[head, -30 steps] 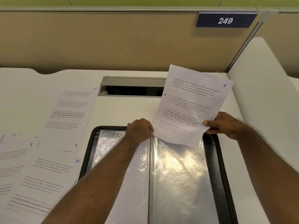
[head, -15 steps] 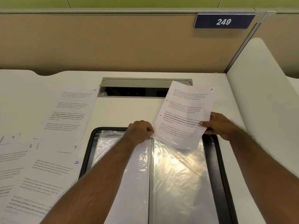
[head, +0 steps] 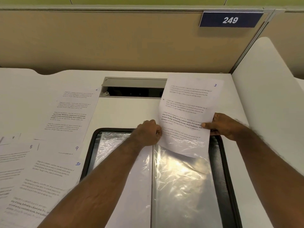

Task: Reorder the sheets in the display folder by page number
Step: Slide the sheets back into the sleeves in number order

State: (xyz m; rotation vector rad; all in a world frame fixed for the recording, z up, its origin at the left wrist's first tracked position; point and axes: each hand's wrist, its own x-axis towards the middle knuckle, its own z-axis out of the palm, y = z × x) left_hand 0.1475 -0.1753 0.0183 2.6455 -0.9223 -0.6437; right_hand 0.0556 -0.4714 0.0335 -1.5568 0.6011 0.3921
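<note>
The right hand (head: 225, 126) pinches the white printed sheet numbered 3 (head: 189, 112); the left hand's (head: 148, 133) grip holds the clear plastic sleeve (head: 181, 178) mouth of the black display folder (head: 218, 162) beside it; insertion seems underway; next, sliding the sheet squarely down.

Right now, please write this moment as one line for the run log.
step: insert sheet 3 | right hand: pinches its edge | left hand: grips sleeve top | bottom edge: inside sleeve
</note>
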